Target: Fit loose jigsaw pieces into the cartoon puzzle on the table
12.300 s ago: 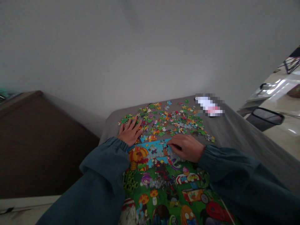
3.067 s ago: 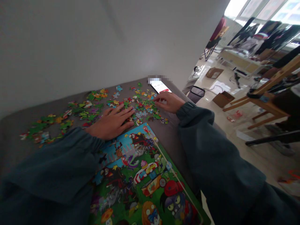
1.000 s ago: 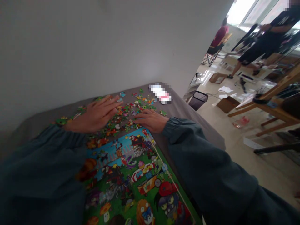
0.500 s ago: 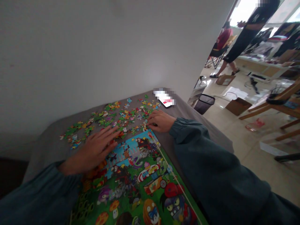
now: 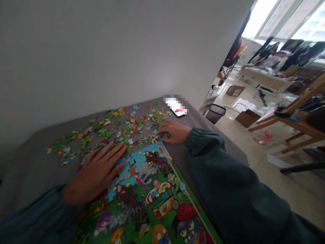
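A colourful cartoon jigsaw puzzle (image 5: 152,189) lies before me, its upper part sky blue and the rest mostly green. My left hand (image 5: 98,173) rests flat over its upper left side, fingers spread, hiding that edge and some pieces. Beyond the puzzle's top edge, many loose jigsaw pieces (image 5: 105,127) are scattered over the grey cloth. My right hand (image 5: 174,131) lies just past the top right corner, bent fingertips among loose pieces and thumb apart from the fingers. No piece shows clearly in its grasp.
A phone with a lit screen (image 5: 176,106) lies at the far right of the cloth-covered table (image 5: 220,145), near the white wall (image 5: 114,54). On the floor to the right are a mesh bin (image 5: 215,113), a cardboard box (image 5: 247,118) and wooden furniture legs (image 5: 299,127).
The view has turned slightly right, shifting the table left in the picture. My left hand has slid a little left and nearer. My right hand stays among the pieces. A walking person has left view.
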Available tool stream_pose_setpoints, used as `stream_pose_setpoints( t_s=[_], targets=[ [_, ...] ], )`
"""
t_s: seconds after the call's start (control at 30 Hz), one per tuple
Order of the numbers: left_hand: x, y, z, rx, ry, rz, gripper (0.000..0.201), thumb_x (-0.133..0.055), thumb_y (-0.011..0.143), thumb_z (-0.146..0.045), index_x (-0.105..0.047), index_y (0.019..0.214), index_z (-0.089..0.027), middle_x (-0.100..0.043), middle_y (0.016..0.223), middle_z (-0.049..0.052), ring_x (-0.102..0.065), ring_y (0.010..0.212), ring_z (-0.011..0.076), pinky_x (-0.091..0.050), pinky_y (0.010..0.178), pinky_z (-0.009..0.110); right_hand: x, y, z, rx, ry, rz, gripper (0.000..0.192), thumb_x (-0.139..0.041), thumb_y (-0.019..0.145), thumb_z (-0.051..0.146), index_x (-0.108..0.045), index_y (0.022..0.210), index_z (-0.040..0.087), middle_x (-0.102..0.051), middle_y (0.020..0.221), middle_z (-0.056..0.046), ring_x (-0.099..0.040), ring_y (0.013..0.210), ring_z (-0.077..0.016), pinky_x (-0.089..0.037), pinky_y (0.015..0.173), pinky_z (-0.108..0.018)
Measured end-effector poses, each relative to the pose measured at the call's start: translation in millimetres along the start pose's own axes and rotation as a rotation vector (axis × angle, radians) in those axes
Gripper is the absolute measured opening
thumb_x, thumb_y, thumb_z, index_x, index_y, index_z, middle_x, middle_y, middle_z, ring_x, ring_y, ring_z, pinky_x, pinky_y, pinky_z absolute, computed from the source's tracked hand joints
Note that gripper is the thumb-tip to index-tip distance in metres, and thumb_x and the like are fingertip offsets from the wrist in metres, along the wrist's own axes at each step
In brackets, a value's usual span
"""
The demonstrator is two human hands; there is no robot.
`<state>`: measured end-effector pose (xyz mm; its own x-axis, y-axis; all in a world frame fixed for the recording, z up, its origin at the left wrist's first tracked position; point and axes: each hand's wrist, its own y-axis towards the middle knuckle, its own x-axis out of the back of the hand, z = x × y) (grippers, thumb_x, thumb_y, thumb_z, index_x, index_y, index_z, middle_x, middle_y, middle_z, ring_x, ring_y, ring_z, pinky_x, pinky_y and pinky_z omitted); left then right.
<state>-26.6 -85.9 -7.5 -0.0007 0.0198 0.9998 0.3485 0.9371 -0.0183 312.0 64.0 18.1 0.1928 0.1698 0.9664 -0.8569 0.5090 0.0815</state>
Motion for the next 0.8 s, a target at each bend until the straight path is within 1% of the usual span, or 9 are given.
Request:
stream_pose_setpoints(
  t_s=[0.13, 0.27, 0.33, 0.43, 0.5, 0.57, 0.63, 0.7, 0.8],
  targets=[
    [0.7, -2, 2, -0.001, -0.016, 0.017, 0.076, -0.017, 0.104, -0.073, -0.042, 0.166, -0.037, -0.043, 0.171, -0.002, -0.041, 0.157, 0.0393, -0.031, 0.126, 0.06, 4, -5, -5, -0.035, 0.082, 0.019, 0.028, -0.081, 0.088, 0.032, -0.076, 0.112, 0.018, -0.072, 0.108, -0.01, -0.058, 0.103, -0.0268, -0.042, 0.098, -0.043],
    [3.3, -2, 1, 0.014, -0.044, 0.063, 0.077, -0.018, 0.102, -0.074, -0.04, 0.166, -0.037, -0.04, 0.173, -0.002, -0.038, 0.158, 0.0405, -0.03, 0.127, 0.062, 9, -13, -12, -0.101, 0.104, 0.08, 0.039, -0.091, 0.079, 0.041, -0.076, 0.107, 0.019, -0.071, 0.111, -0.01, -0.057, 0.109, -0.0294, -0.042, 0.101, -0.045],
    [2.0, -3, 1, 0.022, -0.053, 0.05, 0.076, -0.02, 0.101, -0.075, -0.04, 0.166, -0.04, -0.041, 0.173, -0.005, -0.037, 0.158, 0.0411, -0.031, 0.127, 0.063, 11, -16, -14, -0.124, 0.108, 0.115, 0.042, -0.095, 0.074, 0.044, -0.078, 0.104, 0.019, -0.071, 0.112, -0.01, -0.057, 0.112, -0.0297, -0.042, 0.102, -0.045],
    [-1.1, -6, 1, 0.001, -0.055, 0.007, 0.07, -0.021, 0.102, -0.073, -0.038, 0.165, -0.047, -0.04, 0.173, -0.01, -0.036, 0.159, 0.0408, -0.033, 0.126, 0.064, 15, -19, -16, -0.098, 0.138, 0.149, 0.042, -0.099, 0.069, 0.046, -0.081, 0.097, 0.02, -0.072, 0.111, -0.01, -0.059, 0.111, -0.0282, -0.042, 0.102, -0.042],
    [-1.6, -7, 1, -0.027, -0.047, 0.004, 0.067, -0.02, 0.103, -0.071, -0.042, 0.163, -0.049, -0.038, 0.174, -0.01, -0.035, 0.159, 0.0406, -0.033, 0.125, 0.064, 17, -18, -17, -0.064, 0.159, 0.147, 0.035, -0.096, 0.074, 0.047, -0.082, 0.092, 0.021, -0.073, 0.105, -0.008, -0.06, 0.107, -0.0264, -0.043, 0.1, -0.041],
    [-0.8, -8, 0, -0.049, -0.039, 0.021, 0.066, -0.021, 0.104, -0.07, -0.049, 0.159, -0.047, -0.037, 0.175, -0.008, -0.035, 0.159, 0.0413, -0.032, 0.125, 0.064, 19, -16, -18, -0.042, 0.163, 0.106, 0.026, -0.088, 0.085, 0.044, -0.081, 0.091, 0.019, -0.074, 0.097, -0.008, -0.061, 0.1, -0.0238, -0.043, 0.098, -0.04],
    [0.2, -9, -1, -0.058, -0.034, 0.03, 0.068, -0.021, 0.104, -0.072, -0.052, 0.158, -0.045, -0.037, 0.174, -0.006, -0.036, 0.158, 0.0421, -0.032, 0.126, 0.064, 18, -13, -19, -0.031, 0.146, 0.035, 0.021, -0.08, 0.093, 0.038, -0.08, 0.096, 0.017, -0.074, 0.096, -0.008, -0.061, 0.096, -0.0222, -0.043, 0.096, -0.039],
    [0.1, -10, -1, -0.059, -0.036, 0.026, 0.07, -0.022, 0.103, -0.073, -0.051, 0.159, -0.043, -0.038, 0.174, -0.005, -0.037, 0.158, 0.0414, -0.031, 0.126, 0.063, 15, -10, -19, -0.026, 0.123, -0.008, 0.02, -0.076, 0.096, 0.034, -0.078, 0.105, 0.016, -0.074, 0.099, -0.009, -0.061, 0.096, -0.0221, -0.043, 0.096, -0.039],
    [-2.7, -12, 1, -0.073, -0.042, 0.006, 0.069, -0.023, 0.104, -0.071, -0.05, 0.16, -0.042, -0.038, 0.175, -0.004, -0.037, 0.158, 0.0403, -0.03, 0.127, 0.061, 9, -8, -19, -0.038, 0.101, 0.016, 0.025, -0.076, 0.095, 0.032, -0.077, 0.116, 0.018, -0.074, 0.102, -0.009, -0.061, 0.098, -0.0229, -0.041, 0.098, -0.04]
  ],
)
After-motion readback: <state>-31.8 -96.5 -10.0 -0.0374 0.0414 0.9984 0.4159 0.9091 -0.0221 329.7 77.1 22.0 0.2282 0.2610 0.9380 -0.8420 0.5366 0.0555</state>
